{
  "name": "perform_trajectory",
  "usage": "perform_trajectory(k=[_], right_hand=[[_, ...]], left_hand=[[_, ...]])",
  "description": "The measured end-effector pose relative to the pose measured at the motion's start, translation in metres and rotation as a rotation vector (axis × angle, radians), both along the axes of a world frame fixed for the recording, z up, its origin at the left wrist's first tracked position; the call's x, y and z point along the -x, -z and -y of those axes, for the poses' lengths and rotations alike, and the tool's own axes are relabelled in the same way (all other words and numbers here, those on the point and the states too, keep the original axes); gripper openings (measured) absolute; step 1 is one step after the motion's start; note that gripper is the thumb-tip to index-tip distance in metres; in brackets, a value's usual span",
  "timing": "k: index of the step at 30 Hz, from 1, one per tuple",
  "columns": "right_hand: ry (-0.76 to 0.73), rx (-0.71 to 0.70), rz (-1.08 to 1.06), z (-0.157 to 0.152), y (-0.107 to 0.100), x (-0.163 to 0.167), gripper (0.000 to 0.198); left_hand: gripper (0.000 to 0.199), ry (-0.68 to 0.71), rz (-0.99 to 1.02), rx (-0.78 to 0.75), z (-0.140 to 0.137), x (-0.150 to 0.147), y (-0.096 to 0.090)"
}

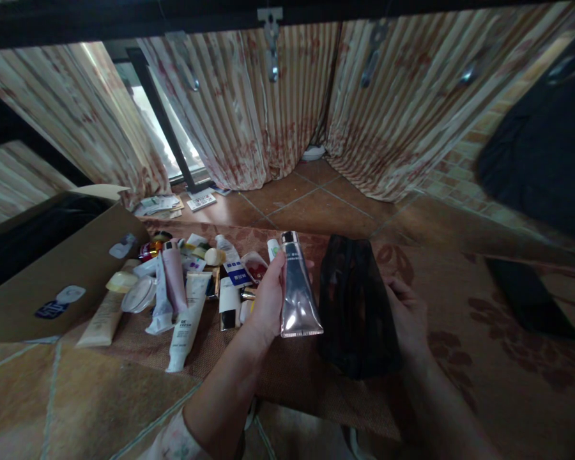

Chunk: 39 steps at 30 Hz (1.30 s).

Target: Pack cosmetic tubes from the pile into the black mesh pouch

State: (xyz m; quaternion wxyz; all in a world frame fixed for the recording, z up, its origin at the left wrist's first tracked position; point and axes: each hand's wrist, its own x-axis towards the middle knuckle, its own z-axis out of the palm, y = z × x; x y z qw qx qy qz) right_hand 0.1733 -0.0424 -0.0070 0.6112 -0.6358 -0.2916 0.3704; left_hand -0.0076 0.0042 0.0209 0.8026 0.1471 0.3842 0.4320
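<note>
Hold the glossy silver metallic squeeze tube (301,303), capped end away from the body, in the left hand (267,303), whose fingers are clamped on it: the thumb lies along its near-left side and a fingertip shows past its right edge. A small white tube with a green mark (273,248) stands just behind the thumb; whether the same fingers grip it cannot be told. The silver tube is directly left of the soft black mesh pouch (357,306), with only a narrow gap between them at the lower end. The right hand (409,316) is at the pouch's right side, fingers bent around that edge; their tips are hidden, so how firmly they close cannot be determined. For good control, grip the silver tube by its body with light, even pressure, since a soft wall would probably yield and push against the cap. Steady the pouch from its side, as thin mesh is likely to fold. Keep the left forearm clear of the white squeeze tube with dark lettering (189,319) and the jumbled cosmetics (172,275) on the reddish-brown patterned cloth (445,294), because a low sweep could roll them toward the brown cardboard box (91,281).
</note>
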Motion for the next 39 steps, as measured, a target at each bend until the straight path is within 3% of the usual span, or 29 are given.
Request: perform_trajectory(k=[17,28,39], right_hand=[[0.013,0.001,-0.004,0.0,-0.002,0.0,0.028],[-0.001,0.002,-0.063,0.0,0.002,-0.001,0.03],[0.0,-0.015,-0.078,-0.001,0.004,-0.002,0.03]], left_hand=[[0.037,0.036,0.01,0.036,-0.001,-0.002,0.011],[0.042,0.049,-0.095,0.041,0.001,-0.004,0.007],[0.045,0.039,-0.228,-0.038,-0.001,-0.005,0.018]])
